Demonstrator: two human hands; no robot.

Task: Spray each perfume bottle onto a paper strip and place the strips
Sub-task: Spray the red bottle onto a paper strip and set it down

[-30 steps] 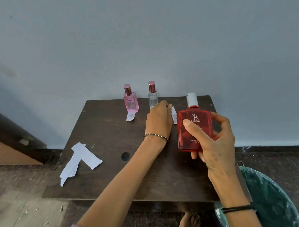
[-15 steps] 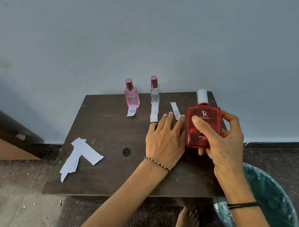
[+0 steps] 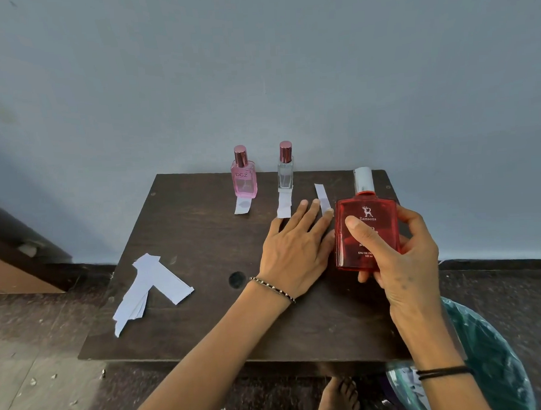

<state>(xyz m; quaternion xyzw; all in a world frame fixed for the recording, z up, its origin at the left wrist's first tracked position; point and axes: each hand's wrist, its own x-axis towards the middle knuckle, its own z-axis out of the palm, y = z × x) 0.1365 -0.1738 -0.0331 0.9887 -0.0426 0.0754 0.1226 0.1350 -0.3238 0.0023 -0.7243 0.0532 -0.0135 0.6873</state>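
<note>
Wall (image 3: 257, 66): plain grey-blue, rising behind the far edge of the table.
Floor (image 3: 37, 370): dark and speckled, with small paper scraps lying at the near left.
Table (image 3: 202, 238): a dark wooden top pushed against the wall, with a round dark mark (image 3: 237, 279) near its middle.
Bin (image 3: 493, 359): lined with a green bag, standing on the floor at the near right corner of the table, with paper scraps inside.
Right hand (image 3: 401, 255): raised over the right side of the table, thumb across the front and fingers wrapped behind, gripping the red bottle upright.
Left hand (image 3: 296, 250): palm down on the table just left of the red bottle, fingers straight and spread, holding nothing; its outer fingertips reach the near end of the right strip.
Red bottle (image 3: 383, 231): square, with white print on its front and a silver cap (image 3: 363, 179) on top, held above the table.
Paper pile (image 3: 149, 287): loose white strips overlapping at the near left of the table.
Pink bottle (image 3: 244, 179): upright at the far edge, capped.
Clear bottle (image 3: 285, 173): upright just right of the pink bottle, capped.
Left strip (image 3: 242, 206): flat, its far end touching the pink bottle's base.
Middle strip (image 3: 284, 208): flat, its far end at the clear bottle's base.
Right strip (image 3: 322, 198): flat and slightly angled, between the clear bottle and the red bottle.
Bracelet (image 3: 273, 290): beaded, round the left wrist.
Black band (image 3: 444, 372): round the right wrist.
Foot (image 3: 338, 400): bare, on the floor under the near edge of the table.
</note>
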